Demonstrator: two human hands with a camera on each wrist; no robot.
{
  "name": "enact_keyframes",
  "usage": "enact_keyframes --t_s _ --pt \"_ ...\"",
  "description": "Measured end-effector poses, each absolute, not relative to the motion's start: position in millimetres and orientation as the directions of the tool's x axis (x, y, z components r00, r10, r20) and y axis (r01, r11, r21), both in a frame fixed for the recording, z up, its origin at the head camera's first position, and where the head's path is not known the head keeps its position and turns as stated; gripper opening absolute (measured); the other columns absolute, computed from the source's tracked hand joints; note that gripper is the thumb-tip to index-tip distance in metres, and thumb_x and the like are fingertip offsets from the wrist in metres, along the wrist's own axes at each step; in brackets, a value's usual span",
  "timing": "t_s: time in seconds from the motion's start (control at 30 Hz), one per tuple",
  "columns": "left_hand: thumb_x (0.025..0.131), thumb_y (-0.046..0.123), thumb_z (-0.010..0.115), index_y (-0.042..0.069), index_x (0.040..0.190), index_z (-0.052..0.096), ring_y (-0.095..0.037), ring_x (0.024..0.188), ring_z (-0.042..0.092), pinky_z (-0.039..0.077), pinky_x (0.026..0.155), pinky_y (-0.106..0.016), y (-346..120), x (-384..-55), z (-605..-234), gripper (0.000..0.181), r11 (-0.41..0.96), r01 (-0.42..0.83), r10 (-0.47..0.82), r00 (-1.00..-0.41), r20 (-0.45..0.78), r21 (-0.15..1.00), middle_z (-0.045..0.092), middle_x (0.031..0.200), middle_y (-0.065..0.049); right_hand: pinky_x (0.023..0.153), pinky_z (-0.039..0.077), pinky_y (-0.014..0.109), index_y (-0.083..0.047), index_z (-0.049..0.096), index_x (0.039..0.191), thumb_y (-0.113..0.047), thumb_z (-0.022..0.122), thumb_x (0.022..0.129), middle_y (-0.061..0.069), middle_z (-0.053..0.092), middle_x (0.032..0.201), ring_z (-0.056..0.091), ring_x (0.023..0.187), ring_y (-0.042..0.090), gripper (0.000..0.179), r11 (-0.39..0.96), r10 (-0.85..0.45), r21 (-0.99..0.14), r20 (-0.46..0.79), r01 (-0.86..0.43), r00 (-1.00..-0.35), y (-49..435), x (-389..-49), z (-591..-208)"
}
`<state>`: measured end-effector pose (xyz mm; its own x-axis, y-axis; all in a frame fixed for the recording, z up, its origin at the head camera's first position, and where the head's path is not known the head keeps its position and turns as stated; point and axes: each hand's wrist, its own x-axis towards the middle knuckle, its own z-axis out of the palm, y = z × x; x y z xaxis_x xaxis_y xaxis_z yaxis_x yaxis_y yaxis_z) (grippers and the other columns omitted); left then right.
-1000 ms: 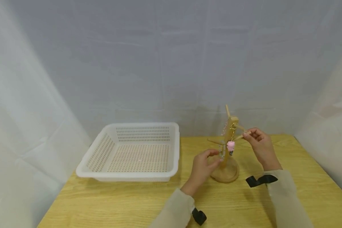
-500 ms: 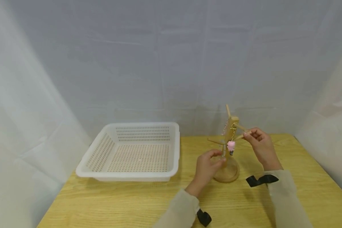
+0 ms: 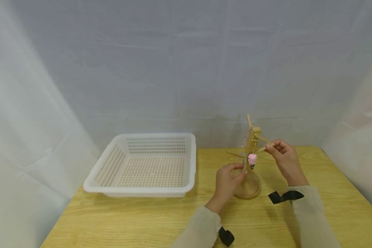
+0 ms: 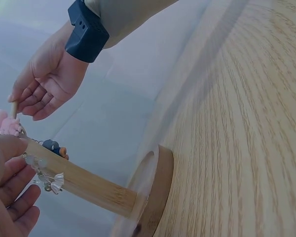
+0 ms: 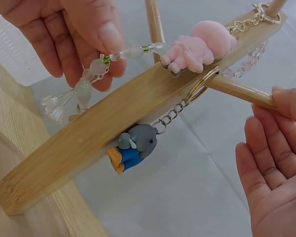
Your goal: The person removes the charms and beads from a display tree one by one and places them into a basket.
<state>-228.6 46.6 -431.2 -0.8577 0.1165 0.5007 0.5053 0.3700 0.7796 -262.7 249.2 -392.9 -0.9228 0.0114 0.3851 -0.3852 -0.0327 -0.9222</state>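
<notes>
A wooden peg stand [image 3: 247, 191] stands upright on the table, hung with small trinkets. My left hand [image 3: 227, 182] is at its left side, thumb and fingers pinching a beaded bracelet [image 5: 84, 88] with pale green beads and a white flower charm. The bracelet's upper end reaches a peg [image 5: 155, 24]. With thumb and fingertips my right hand [image 3: 286, 162] holds the end of a right-hand peg [image 5: 241, 91]. A grey-and-blue figure keychain [image 5: 138, 143] hangs from that peg by its ring. Above it dangles a pink figure keychain [image 3: 252, 158] on a gold chain.
A white perforated plastic basket [image 3: 139, 190] sits on the wooden table [image 3: 136, 220], left of the stand. A strand of pinkish beads [image 3: 245, 140] hangs on the stand's far side. White cloth [image 3: 179, 69] surrounds the table at the back and sides.
My left hand has moved a little to the right, closer to the stand's post, along with the bracelet. My right hand stays on the peg; the stand has hardly shifted.
</notes>
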Motion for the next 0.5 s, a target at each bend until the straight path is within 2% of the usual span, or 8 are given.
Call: enact_keyframes --t_s 0.27,0.5 --pt "0.082 0.016 0.073 0.005 0.091 0.074 -0.012 0.092 0.066 0.053 0.082 -0.027 49.0 -230.6 -430.6 0.015 0.380 0.505 0.113 -0.857 0.503 0.775 0.072 0.093 -0.003 0.077 0.047 0.014 -0.011 0.061 0.088 -0.007 0.059 0.093 -0.006 0.064 0.078 0.061 0.080 0.006 0.006 -0.022 0.010 -0.922 0.385 -0.385 -0.923 249.4 -262.4 -392.6" --pt "0.081 0.016 0.074 0.006 0.087 0.074 -0.011 0.086 0.066 0.051 0.077 -0.019 48.1 -229.2 -428.3 0.012 0.399 0.537 0.101 -0.832 0.546 0.744 0.072 0.089 -0.002 0.076 0.046 0.014 -0.011 0.060 0.088 -0.010 0.060 0.093 -0.007 0.065 0.079 0.060 0.079 0.005 0.005 -0.001 0.011 -0.926 0.377 -0.377 -0.926 249.9 -261.4 -391.7"
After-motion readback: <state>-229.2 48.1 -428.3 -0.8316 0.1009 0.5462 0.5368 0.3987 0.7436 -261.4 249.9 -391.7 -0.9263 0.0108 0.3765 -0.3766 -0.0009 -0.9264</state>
